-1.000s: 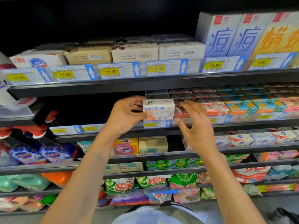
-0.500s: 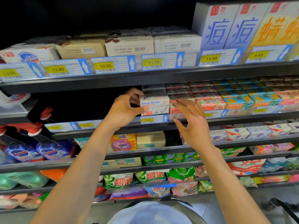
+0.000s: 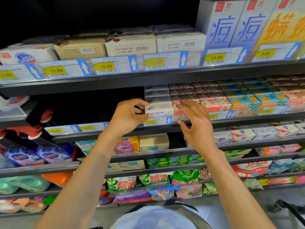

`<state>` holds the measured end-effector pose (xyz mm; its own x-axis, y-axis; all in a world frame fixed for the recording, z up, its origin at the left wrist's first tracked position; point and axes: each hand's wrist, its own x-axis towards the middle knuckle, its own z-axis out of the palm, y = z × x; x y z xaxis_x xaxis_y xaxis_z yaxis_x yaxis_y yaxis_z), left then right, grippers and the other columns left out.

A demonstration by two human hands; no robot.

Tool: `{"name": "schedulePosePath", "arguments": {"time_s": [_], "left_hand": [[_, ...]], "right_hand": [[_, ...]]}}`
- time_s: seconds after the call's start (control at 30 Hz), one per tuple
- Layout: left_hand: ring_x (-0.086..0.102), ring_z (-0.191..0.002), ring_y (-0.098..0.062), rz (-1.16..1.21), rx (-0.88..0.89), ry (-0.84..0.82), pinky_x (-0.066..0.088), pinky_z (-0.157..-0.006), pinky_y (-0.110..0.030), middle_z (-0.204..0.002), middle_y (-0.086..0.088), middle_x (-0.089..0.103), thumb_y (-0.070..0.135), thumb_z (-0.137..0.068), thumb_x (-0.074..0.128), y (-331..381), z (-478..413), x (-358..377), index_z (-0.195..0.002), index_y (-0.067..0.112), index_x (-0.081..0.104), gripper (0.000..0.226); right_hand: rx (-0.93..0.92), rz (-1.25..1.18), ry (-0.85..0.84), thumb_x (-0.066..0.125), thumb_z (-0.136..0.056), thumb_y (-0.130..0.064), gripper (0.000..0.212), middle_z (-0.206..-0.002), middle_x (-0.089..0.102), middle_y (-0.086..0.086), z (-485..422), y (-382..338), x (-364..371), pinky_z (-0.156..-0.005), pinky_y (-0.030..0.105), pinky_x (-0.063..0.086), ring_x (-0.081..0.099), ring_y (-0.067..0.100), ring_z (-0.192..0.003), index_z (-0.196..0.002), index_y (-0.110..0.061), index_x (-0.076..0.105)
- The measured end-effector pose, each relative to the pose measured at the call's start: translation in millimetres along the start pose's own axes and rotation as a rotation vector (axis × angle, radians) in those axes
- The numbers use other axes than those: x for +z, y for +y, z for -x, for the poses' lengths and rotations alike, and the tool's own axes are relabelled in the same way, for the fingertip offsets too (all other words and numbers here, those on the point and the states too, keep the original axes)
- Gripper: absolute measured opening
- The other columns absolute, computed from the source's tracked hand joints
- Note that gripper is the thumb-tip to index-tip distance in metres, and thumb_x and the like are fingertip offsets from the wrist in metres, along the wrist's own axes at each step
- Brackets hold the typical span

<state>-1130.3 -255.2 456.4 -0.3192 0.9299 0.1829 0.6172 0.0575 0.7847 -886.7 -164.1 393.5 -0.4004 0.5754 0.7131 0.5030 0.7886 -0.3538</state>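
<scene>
The white Goat Soap box [image 3: 159, 110] is sitting at the front edge of the second shelf [image 3: 247, 119] from the top, in the middle of the frame, at the left end of a row of soap boxes; more white boxes [image 3: 156, 93] are showing just above it in the frame, and a yellow price tag [image 3: 150, 122] is hanging on the shelf edge just below it; the left hand [image 3: 127, 116] is reaching up from the lower left and gripping the box's left end, its fingers [image 3: 140, 101] curling over the top corner while the thumb is pressing in from below; the right hand [image 3: 196, 123] is coming up from the lower right, its fingers [image 3: 184, 107] lying nearly straight and slightly spread, their tips touching the front of the pink Goat Soap box [image 3: 175, 111] that is standing right beside the white one; further right along the same shelf, blue and orange Goat Soap boxes [image 3: 242, 103] are lining up side by side; across the top of the frame, larger soap cartons [image 3: 130, 45] are resting on the upper shelf behind blue-arrowed price labels [image 3: 113, 65]; detergent bags [image 3: 122, 183] are filling the lower shelves.
</scene>
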Motion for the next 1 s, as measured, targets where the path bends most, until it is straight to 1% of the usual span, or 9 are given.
{"name": "schedulePosePath", "arguments": {"time_s": [0.07, 0.13, 0.27, 0.4, 0.5, 0.57, 0.67, 0.87, 1.0], "left_hand": [[0.069, -0.092, -0.004, 0.002, 0.001, 0.016, 0.056, -0.076, -0.013, -0.104, 0.01, 0.068, 0.023, -0.079, 0.089, -0.1, 0.7, 1.7, -0.108, 0.034, 0.071, 0.036], [0.068, -0.09, -0.002, 0.0, 0.006, 0.04, 0.055, -0.078, -0.012, -0.102, 0.011, 0.069, 0.024, -0.078, 0.09, -1.1, 2.1, 3.5, -0.106, 0.033, 0.071, 0.035], [0.069, -0.092, -0.002, -0.058, 0.051, 0.104, 0.061, -0.088, -0.031, -0.108, 0.012, 0.07, 0.027, -0.083, 0.085, -7.2, 9.1, 9.0, -0.116, 0.028, 0.075, 0.034], [0.062, -0.11, -0.013, -0.282, 0.224, 0.132, 0.058, -0.091, -0.041, -0.125, 0.008, 0.062, 0.031, -0.09, 0.078, -12.8, 21.7, 11.2, -0.128, 0.024, 0.069, 0.04], [0.052, -0.126, -0.023, -0.434, 0.293, 0.165, 0.048, -0.104, -0.043, -0.137, 0.0, 0.055, 0.027, -0.088, 0.078, -8.5, 37.2, 12.5, -0.134, 0.018, 0.063, 0.05], [0.05, -0.13, -0.025, -0.451, 0.373, 0.174, 0.044, -0.109, -0.041, -0.139, -0.003, 0.055, 0.026, -0.089, 0.075, -2.1, 54.0, 15.0, -0.135, 0.015, 0.061, 0.049], [0.05, -0.13, -0.025, -0.429, 0.489, 0.054, 0.042, -0.11, -0.041, -0.14, -0.002, 0.054, 0.031, -0.092, 0.071, 5.5, 78.9, 27.6, -0.137, 0.017, 0.059, 0.049], [0.041, -0.142, -0.027, -0.482, 0.548, -0.247, 0.036, -0.118, -0.049, -0.154, -0.003, 0.047, 0.051, -0.091, 0.062, 5.2, 109.6, 81.5, -0.147, 0.023, 0.051, 0.063], [0.044, -0.141, -0.029, -0.54, 0.585, -0.359, 0.031, -0.119, -0.049, -0.153, -0.006, 0.049, 0.058, -0.089, 0.045, 23.5, 117.1, 128.9, -0.146, 0.021, 0.053, 0.069]], "right_hand": [[0.001, 0.003, -0.003, 0.08, -0.087, -0.01, 0.049, -0.141, 0.062, 0.003, -0.1, -0.2, 0.3, -0.128, 0.041, 0.023, 0.055, 0.024, -0.136, -0.135, -0.013, 0.067], [0.006, 0.006, -0.004, 0.08, -0.087, -0.01, 0.049, -0.142, 0.062, 0.003, 0.4, -0.6, -0.1, -0.128, 0.041, 0.023, 0.054, 0.024, -0.136, -0.135, -0.013, 0.067], [0.013, 0.048, -0.022, 0.077, -0.088, -0.007, 0.051, -0.144, 0.06, 0.002, 0.5, -5.0, -3.0, -0.128, 0.046, 0.024, 0.052, 0.025, -0.138, -0.137, -0.014, 0.065], [0.04, 0.064, -0.099, 0.078, -0.088, -0.011, 0.057, -0.15, 0.055, 0.004, 4.8, -12.4, -10.1, -0.125, 0.052, 0.029, 0.045, 0.028, -0.145, -0.142, -0.013, 0.06], [0.085, 0.09, -0.134, 0.076, -0.091, -0.018, 0.061, -0.156, 0.048, 0.009, 16.8, -22.6, -26.4, -0.123, 0.052, 0.032, 0.037, 0.031, -0.15, -0.148, -0.012, 0.054], [0.12, 0.142, -0.152, 0.074, -0.093, -0.02, 0.061, -0.157, 0.045, 0.009, 30.7, -31.5, -37.7, -0.123, 0.052, 0.031, 0.036, 0.031, -0.15, -0.149, -0.012, 0.052], [0.22, 0.232, -0.206, 0.07, -0.096, -0.026, 0.062, -0.159, 0.042, 0.009, 58.6, -39.0, -54.1, -0.125, 0.053, 0.03, 0.036, 0.031, -0.15, -0.152, -0.014, 0.048], [0.42, 0.338, -0.316, 0.069, -0.096, -0.045, 0.068, -0.161, 0.041, 0.005, 137.7, -40.7, -91.9, -0.123, 0.05, 0.032, 0.037, 0.029, -0.15, -0.154, -0.017, 0.046], [0.553, 0.456, -0.316, 0.065, -0.095, -0.052, 0.071, -0.16, 0.043, 0.006, 187.7, -31.1, -126.4, -0.125, 0.048, 0.03, 0.039, 0.029, -0.148, -0.153, -0.017, 0.047]]}}
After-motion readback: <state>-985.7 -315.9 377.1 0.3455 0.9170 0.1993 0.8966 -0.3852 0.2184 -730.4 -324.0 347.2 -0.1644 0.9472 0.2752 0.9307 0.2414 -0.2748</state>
